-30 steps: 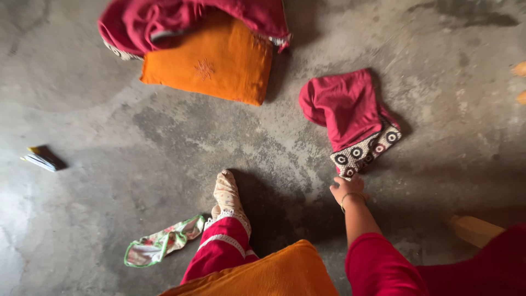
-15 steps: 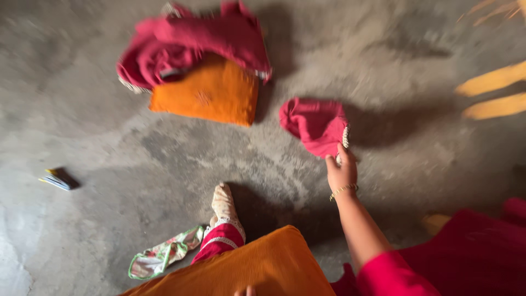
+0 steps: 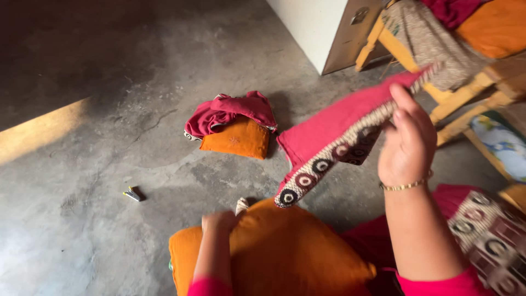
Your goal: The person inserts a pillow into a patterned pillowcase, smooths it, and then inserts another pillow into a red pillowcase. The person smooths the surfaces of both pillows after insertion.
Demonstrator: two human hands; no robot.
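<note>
- Holding a pink cushion cover [image 3: 337, 123] up in the air, the right hand [image 3: 408, 140] has its fingers closed on the cover's top edge, near the patterned trim.
- The cover hangs down from that hand, tilted, with its low corner just above the orange cushion [image 3: 285, 255].
- The left hand [image 3: 219, 222] rests on the near edge of the orange cushion, fingers curled over it. It looks like it is gripping the cushion to keep it from sliding.
- To do this well, I think the right hand should keep a firm pinch on the edge so the soft cloth does not slip.
- It would also help to find the open side of the cover and keep the cushion flat and steady on the lap.
- The pink cover is thin, floppy cloth. It folds and bends easily.
- Its trim is a band of round circles in dark red, black and cream, and it looks bumpy.
- The orange cushion is square, puffy and soft, with smooth cloth.
- Well apart on the grey floor [image 3: 98, 181] lies another orange cushion [image 3: 235, 140] with a crumpled pink cloth [image 3: 230, 109] on top of it.
- The floor is hard, rough and patchy.
- A small dark thing [image 3: 132, 194] lies on the floor, too small to tell what it is.
- A yellow wooden chair [image 3: 438, 66] stands at the back right, with cloth heaped on it.
</note>
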